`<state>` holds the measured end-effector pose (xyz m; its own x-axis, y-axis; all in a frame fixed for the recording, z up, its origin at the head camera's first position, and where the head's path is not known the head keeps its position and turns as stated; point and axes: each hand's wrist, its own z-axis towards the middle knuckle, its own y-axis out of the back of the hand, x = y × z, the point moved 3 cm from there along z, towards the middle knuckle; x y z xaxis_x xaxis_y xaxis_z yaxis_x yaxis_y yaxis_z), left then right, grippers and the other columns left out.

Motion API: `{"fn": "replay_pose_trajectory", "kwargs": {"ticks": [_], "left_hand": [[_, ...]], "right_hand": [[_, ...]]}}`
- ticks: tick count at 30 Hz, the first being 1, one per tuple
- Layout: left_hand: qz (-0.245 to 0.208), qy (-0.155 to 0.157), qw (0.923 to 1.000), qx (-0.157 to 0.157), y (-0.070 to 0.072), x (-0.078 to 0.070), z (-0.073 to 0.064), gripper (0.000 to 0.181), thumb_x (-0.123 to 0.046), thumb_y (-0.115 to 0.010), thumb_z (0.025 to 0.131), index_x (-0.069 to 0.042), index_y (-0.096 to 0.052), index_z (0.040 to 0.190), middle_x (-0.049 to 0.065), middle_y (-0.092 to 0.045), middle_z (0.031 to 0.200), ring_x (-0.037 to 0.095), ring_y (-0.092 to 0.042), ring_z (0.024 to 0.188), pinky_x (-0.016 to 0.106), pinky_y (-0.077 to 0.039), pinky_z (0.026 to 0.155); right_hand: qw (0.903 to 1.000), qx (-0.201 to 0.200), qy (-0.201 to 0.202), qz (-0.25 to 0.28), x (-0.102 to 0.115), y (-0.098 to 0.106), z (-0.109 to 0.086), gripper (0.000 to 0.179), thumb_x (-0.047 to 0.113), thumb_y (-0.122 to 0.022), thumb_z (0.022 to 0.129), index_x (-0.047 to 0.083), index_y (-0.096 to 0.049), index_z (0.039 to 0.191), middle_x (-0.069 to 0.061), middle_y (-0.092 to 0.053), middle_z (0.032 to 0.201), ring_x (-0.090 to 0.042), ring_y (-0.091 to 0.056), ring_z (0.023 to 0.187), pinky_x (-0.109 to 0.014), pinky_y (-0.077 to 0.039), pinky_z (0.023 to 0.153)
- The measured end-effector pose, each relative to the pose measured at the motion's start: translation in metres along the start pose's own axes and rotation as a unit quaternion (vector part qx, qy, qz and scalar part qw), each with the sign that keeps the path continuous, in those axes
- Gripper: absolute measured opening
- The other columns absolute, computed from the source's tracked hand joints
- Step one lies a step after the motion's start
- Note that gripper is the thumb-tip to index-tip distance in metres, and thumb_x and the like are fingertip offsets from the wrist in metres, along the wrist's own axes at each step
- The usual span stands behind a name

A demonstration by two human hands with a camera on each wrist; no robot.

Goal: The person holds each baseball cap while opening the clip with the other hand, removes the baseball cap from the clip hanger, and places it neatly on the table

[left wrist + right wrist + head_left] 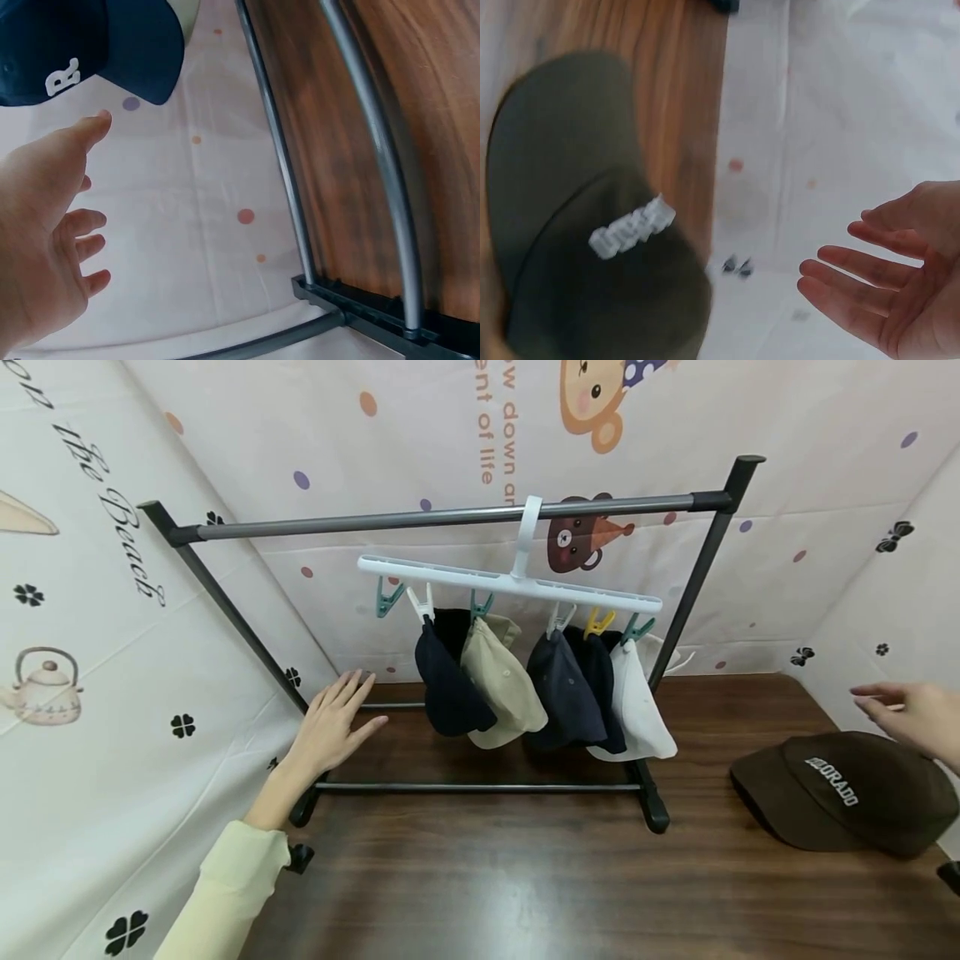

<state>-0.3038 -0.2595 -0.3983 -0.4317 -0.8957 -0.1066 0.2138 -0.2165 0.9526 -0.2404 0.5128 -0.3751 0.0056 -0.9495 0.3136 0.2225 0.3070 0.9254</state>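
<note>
Across wood-grain desk (465, 868), extends left grip (333, 722) at eight o'clock near hanging caps (558, 693), right grip (911, 714) at three near brown cap (832, 793) (both empty, fingers loose).

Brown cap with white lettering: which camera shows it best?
The head view: the brown cap appears nearly whole, its white lettering sharper. The right wrist view blurs and crops it; the left wrist view lacks it.

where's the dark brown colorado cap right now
In the head view, the dark brown Colorado cap lies on the wood-grain surface at the far right, beyond the garment rack's right side and close to the right hand.
</note>
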Motion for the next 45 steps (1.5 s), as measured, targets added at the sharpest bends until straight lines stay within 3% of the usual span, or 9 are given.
{"fn": "replay_pose_trajectory", "kwargs": {"ticks": [3,7,11,13,18,25,33,40,45], "left_hand": [[-0.003,-0.003,1.0000,-0.003,0.004,-0.005,0.008,0.079,-0.050,-0.058,0.101,-0.014,-0.027,0.164,0.019,-0.025,0.168,0.041,-0.024,0.156,0.063,-0.023,0.123],[-0.028,-0.010,0.9994,-0.019,0.014,-0.013,0.022,0.074,-0.046,-0.057,0.103,-0.013,-0.028,0.163,0.018,-0.024,0.169,0.040,-0.023,0.156,0.064,-0.022,0.123],[-0.102,-0.031,0.9923,-0.064,0.027,-0.026,0.040,0.062,-0.033,-0.054,0.107,-0.009,-0.034,0.160,0.019,-0.032,0.166,0.041,-0.030,0.154,0.065,-0.027,0.121],[-0.161,-0.042,0.9827,-0.081,0.034,-0.035,0.048,0.057,-0.027,-0.052,0.108,-0.006,-0.036,0.159,0.019,-0.036,0.164,0.041,-0.033,0.152,0.064,-0.029,0.121],[-0.289,-0.042,0.9533,-0.078,0.046,-0.057,0.067,0.051,-0.024,-0.042,0.111,-0.009,-0.035,0.160,0.014,-0.036,0.165,0.037,-0.032,0.153,0.060,-0.028,0.123],[-0.406,-0.044,0.9115,-0.052,0.055,-0.084,0.091,0.054,-0.025,-0.036,0.113,-0.010,-0.024,0.164,0.008,-0.026,0.170,0.028,-0.025,0.157,0.050,-0.026,0.127],[-0.559,-0.016,0.8272,-0.052,0.066,-0.095,0.100,0.052,-0.028,-0.031,0.114,-0.012,-0.027,0.163,0.010,-0.040,0.164,0.016,-0.027,0.156,0.043,-0.021,0.128],[-0.614,-0.022,0.7845,-0.081,0.073,-0.101,0.096,0.049,-0.027,-0.028,0.114,-0.007,-0.039,0.157,0.017,-0.049,0.156,0.017,-0.035,0.150,0.043,-0.021,0.125],[-0.641,-0.011,0.7631,-0.078,0.074,-0.103,0.085,0.052,-0.028,-0.030,0.113,-0.001,-0.037,0.157,0.005,-0.063,0.137,0.013,-0.039,0.142,0.043,-0.015,0.127]], "right_hand": [[0.9991,0.034,0.023,0.000,0.051,0.012,-0.002,0.034,0.013,-0.057,0.102,-0.018,-0.062,0.117,-0.042,-0.067,0.098,-0.033,-0.071,0.066,-0.031,-0.047,0.050],[0.9979,0.037,0.054,-0.003,0.096,0.016,0.000,0.035,0.017,-0.057,0.104,-0.012,-0.066,0.120,-0.041,-0.068,0.103,-0.026,-0.071,0.067,-0.035,-0.048,0.053],[0.9958,0.019,0.088,-0.018,0.134,0.016,0.004,0.035,0.023,-0.059,0.103,-0.006,-0.071,0.119,-0.036,-0.070,0.104,-0.044,-0.070,0.079,-0.055,-0.051,0.063],[0.9946,0.012,0.102,-0.015,0.154,0.014,0.005,0.033,0.024,-0.060,0.103,-0.003,-0.073,0.118,-0.033,-0.072,0.105,-0.041,-0.070,0.079,-0.054,-0.051,0.065],[0.9883,0.001,0.152,0.011,0.198,0.011,0.005,0.026,0.019,-0.064,0.101,0.002,-0.076,0.116,-0.025,-0.076,0.105,-0.028,-0.071,0.076,-0.040,-0.051,0.064],[0.9777,-0.017,0.208,0.024,0.242,0.010,0.005,0.020,0.011,-0.068,0.097,0.001,-0.078,0.111,-0.016,-0.079,0.094,-0.025,-0.073,0.074,-0.034,-0.052,0.061],[0.9732,-0.021,0.212,0.087,0.290,0.006,0.009,0.022,0.012,-0.065,0.100,0.000,-0.077,0.114,-0.019,-0.078,0.097,-0.023,-0.073,0.070,-0.025,-0.047,0.052],[0.9547,-0.038,0.250,0.157,0.326,0.001,0.007,0.021,0.009,-0.065,0.100,0.002,-0.076,0.116,-0.017,-0.079,0.097,-0.025,-0.075,0.074,-0.018,-0.049,0.054],[0.9356,-0.033,0.285,0.206,0.354,-0.006,0.002,0.019,0.006,-0.067,0.099,0.002,-0.077,0.114,-0.014,-0.079,0.099,-0.021,-0.076,0.077,-0.012,-0.052,0.063]]}}
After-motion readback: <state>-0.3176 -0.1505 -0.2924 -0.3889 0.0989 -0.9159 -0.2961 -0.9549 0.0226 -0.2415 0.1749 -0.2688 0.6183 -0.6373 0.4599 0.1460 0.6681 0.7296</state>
